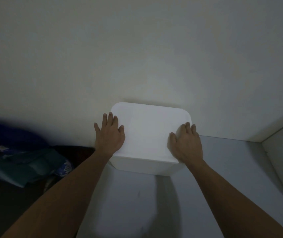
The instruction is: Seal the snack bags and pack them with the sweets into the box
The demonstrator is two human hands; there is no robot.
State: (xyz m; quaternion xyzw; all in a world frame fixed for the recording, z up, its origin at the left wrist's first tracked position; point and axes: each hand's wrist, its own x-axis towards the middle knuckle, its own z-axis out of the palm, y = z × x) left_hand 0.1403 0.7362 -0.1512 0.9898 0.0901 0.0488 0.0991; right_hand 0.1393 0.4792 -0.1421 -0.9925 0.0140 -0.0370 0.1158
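Observation:
A white box [147, 133] with rounded corners and its lid on stands on a pale grey surface [223, 160], pushed against the wall. My left hand [109, 134] lies flat on the lid's left edge, fingers straight and spread. My right hand [186, 143] presses flat on the lid's right front corner, with the fingertips over the right edge. The lid hides whatever is in the box. No snack bags or sweets show in the view.
A heap of dark blue and teal cloth [22, 158] lies on a dark surface at the left. A plain wall [137, 48] rises straight behind the box. A white panel edge [275, 127] borders the grey surface at the right.

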